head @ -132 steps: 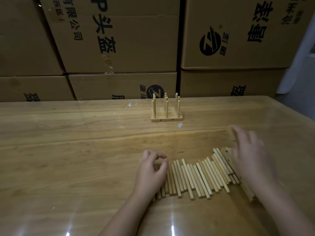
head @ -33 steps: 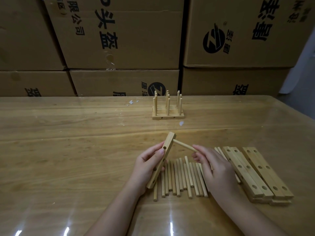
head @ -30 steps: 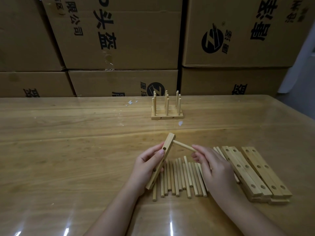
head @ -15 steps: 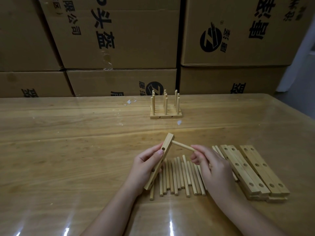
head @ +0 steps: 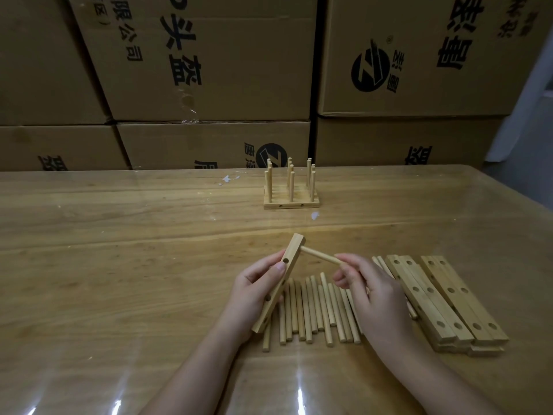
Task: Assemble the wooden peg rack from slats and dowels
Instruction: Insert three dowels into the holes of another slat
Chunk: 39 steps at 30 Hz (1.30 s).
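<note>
Above the surface, a slat sits tilted in the left hand's grip while the right hand pinches a dowel, its tip at the slat's upper end. Seconds earlier both hands were down on the loose dowels, so the pegging appears to have begun.

The pale round wooden dowel disappears at its near end inside the right hand, and its far tip is hidden behind the drilled pale wooden slat. The left hand covers that slat's middle. The right hand also masks part of the row of loose wooden dowels. The printed brown cardboard boxes are cut off by the top edge.
</note>
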{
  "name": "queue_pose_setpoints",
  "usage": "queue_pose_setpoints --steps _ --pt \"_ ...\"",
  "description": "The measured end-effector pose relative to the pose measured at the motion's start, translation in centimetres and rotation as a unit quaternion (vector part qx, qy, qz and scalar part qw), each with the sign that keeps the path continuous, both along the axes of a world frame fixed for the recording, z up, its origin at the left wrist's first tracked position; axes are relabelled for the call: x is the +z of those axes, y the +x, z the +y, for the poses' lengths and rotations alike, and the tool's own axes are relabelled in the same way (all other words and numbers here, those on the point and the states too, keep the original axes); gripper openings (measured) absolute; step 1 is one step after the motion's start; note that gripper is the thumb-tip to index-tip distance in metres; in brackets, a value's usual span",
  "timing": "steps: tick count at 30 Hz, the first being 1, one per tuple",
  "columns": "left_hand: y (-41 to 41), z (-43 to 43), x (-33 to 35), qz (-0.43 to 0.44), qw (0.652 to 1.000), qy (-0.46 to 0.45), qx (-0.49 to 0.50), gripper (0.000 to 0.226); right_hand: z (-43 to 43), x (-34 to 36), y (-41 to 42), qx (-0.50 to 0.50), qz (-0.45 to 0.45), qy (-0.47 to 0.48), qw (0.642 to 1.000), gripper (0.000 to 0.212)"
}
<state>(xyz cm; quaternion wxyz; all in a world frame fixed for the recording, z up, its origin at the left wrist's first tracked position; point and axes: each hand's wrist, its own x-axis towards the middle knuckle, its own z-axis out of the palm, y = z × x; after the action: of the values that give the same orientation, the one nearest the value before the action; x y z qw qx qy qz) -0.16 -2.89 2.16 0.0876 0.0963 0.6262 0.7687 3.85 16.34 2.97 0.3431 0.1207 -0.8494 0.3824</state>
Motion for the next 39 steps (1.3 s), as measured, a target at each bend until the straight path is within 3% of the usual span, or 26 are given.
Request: queue_pose_setpoints --steps 2,5,8,12,16,19,25,26,28,30,33,35,39 --pt "-0.2 0.0 -0.1 -0.013 1.000 0.011 -0.005 0.029 -0.2 0.2 0.1 0.016 -0.026 -0.021 0.999 0.030" --pt "-0.7 -0.3 -0.3 -0.035 0.998 0.057 0.001 0.028 -0.1 0.3 0.0 0.023 -0.066 -0.072 0.995 0.053" --pt "-1.4 -0.9 -0.4 -0.096 0.981 0.167 0.026 0.028 0.7 0.2 -0.4 -0.007 -0.087 -0.070 0.994 0.051" --pt "-2.2 -1.1 -0.4 -0.211 0.930 0.291 0.078 0.021 0.2 0.1 0.1 0.025 -0.167 0.124 0.978 0.033" --pt "-2.6 -0.8 -0.2 -0.225 0.917 0.317 0.087 0.016 -2.7 -0.4 1.5 0.159 -0.141 0.355 0.910 0.043" --pt "-2.5 -0.8 -0.2 -0.224 0.919 0.314 0.081 0.017 -3.6 -0.8 2.1 0.211 -0.130 0.417 0.875 0.042" --pt "-2.5 -0.8 -0.3 -0.222 0.920 0.312 0.086 0.020 -4.0 -0.6 2.1 0.218 -0.092 0.425 0.874 0.029" --pt "-2.5 -0.8 -0.4 -0.220 0.921 0.309 0.084 0.021 -4.0 -0.6 2.0 0.223 -0.113 0.416 0.874 0.029" --pt "-2.5 -0.8 -0.5 -0.211 0.929 0.295 0.078 0.027 -4.4 -0.5 2.0 0.224 -0.182 0.312 0.905 0.027" --pt "-2.6 -0.7 -0.5 -0.198 0.938 0.279 0.067 0.031 -4.3 -0.7 2.1 0.174 -0.140 0.233 0.946 0.026" --pt "-2.5 -0.7 -0.6 -0.181 0.947 0.259 0.052 0.034 -3.4 0.3 1.8 0.122 -0.053 0.214 0.968 0.011" --pt "-2.4 -0.7 -0.6 -0.169 0.953 0.246 0.048 0.035 -2.3 0.2 1.5 0.086 0.002 0.171 0.982 0.021" --pt "-2.2 -0.7 -0.7 -0.156 0.962 0.219 0.046 0.033 -1.2 0.0 0.8 0.041 -0.046 -0.062 0.996 0.011"
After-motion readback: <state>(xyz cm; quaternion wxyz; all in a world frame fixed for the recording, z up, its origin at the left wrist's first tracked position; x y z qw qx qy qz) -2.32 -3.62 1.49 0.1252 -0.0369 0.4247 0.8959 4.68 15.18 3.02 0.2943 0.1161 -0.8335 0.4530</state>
